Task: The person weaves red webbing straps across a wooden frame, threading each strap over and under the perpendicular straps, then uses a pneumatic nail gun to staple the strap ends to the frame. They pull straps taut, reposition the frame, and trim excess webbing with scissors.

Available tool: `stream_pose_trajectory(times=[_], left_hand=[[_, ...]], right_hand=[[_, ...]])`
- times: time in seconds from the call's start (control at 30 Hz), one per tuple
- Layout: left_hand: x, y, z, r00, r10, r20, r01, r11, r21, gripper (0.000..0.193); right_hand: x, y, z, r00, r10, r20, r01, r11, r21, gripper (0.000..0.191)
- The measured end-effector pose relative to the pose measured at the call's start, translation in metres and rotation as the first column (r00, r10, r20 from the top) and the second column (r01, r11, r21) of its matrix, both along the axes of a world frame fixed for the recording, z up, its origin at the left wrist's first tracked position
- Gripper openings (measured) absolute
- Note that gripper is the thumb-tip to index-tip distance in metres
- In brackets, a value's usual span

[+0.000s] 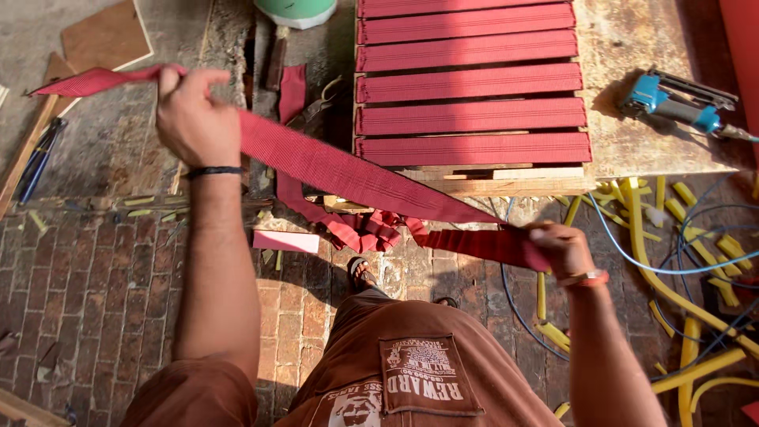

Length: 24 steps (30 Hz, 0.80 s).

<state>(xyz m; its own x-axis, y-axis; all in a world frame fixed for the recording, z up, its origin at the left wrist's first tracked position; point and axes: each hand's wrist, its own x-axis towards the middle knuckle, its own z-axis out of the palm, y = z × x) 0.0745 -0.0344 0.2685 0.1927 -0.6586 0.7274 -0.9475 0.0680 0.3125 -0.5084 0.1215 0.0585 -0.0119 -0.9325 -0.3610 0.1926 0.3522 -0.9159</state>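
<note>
My left hand (190, 111) is raised high and grips a wide red webbing strap (340, 170) near its free end, which sticks out to the left. The strap runs taut and diagonally down to my right hand (561, 247), which clutches it low on the right. Slack red webbing (364, 231) is bunched on the brick floor below the strap. Ahead lies a wooden frame (490, 183) with several red webbing bands (472, 83) stretched across it in parallel rows.
A blue pneumatic stapler (672, 101) lies on the board to the right of the frame, with a blue hose (632, 257) trailing down. Yellow foam offcuts (696, 237) litter the floor at right. A green bucket (296, 11) stands at top. My sandalled foot (360, 273) rests on the bricks.
</note>
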Motion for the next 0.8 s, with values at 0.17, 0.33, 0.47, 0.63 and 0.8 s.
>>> stream_pose_trajectory(times=[0.17, 0.33, 0.47, 0.63, 0.8], left_hand=[[0.025, 0.0, -0.06, 0.991, -0.052, -0.127, 0.108, 0.867, 0.486, 0.029], [-0.071, 0.019, -0.06, 0.484, -0.123, -0.867, 0.785, 0.499, 0.367, 0.09], [-0.243, 0.104, -0.078, 0.14, -0.664, -0.735, 0.99, 0.105, 0.093, 0.096], [-0.318, 0.128, -0.09, 0.452, -0.654, -0.607, 0.868, 0.164, 0.469, 0.064], [-0.283, 0.106, -0.08, 0.441, -0.691, -0.573, 0.896, 0.302, 0.326, 0.02]], right_hand=[[-0.071, 0.011, 0.016, 0.953, -0.042, 0.301, 0.146, 0.932, -0.332, 0.013], [-0.045, 0.011, 0.03, 0.966, -0.098, 0.24, 0.129, 0.985, -0.116, 0.014], [0.01, -0.003, 0.037, 0.871, 0.282, 0.403, -0.143, 0.929, -0.341, 0.034], [0.016, 0.0, 0.049, 0.786, 0.228, 0.575, -0.019, 0.938, -0.346, 0.029], [-0.024, 0.019, 0.072, 0.971, 0.127, 0.204, -0.042, 0.925, -0.377, 0.026]])
